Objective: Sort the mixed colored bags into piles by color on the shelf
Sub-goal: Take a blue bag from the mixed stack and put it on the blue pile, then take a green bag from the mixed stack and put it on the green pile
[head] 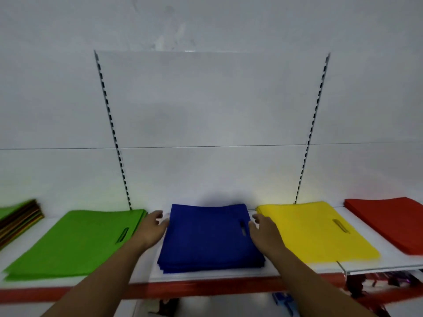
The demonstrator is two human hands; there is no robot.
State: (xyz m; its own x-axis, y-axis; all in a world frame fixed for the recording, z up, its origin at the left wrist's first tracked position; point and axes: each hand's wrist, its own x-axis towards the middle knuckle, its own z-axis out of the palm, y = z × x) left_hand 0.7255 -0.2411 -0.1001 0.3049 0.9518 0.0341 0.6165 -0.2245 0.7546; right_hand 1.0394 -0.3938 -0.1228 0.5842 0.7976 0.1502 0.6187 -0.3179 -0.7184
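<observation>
On the white shelf (pixel 392 257) I see four sorted piles of flat bags in a row. The green pile (pixel 75 243) lies on the left, the blue pile (pixel 209 239) in the middle, the yellow pile (pixel 313 232) just to its right, and the red pile (pixel 393 223) at the far right, partly cut off by the frame. At the far left edge sits a mixed stack (pixel 20 220) of many colours with a green bag on top.

Both hands flank the blue pile. The left hand (pixel 153 227) is at the pile's left edge, in the gap between green and blue, fingers loosely spread and gripping nothing. The right hand (pixel 263 229) lies over the pile's right edge, beside the handle slot, fingers also relaxed and apart. I cannot tell whether either hand presses on the bags. Behind the piles, two slotted rails (pixel 114 138) run up the pale back panel.
</observation>
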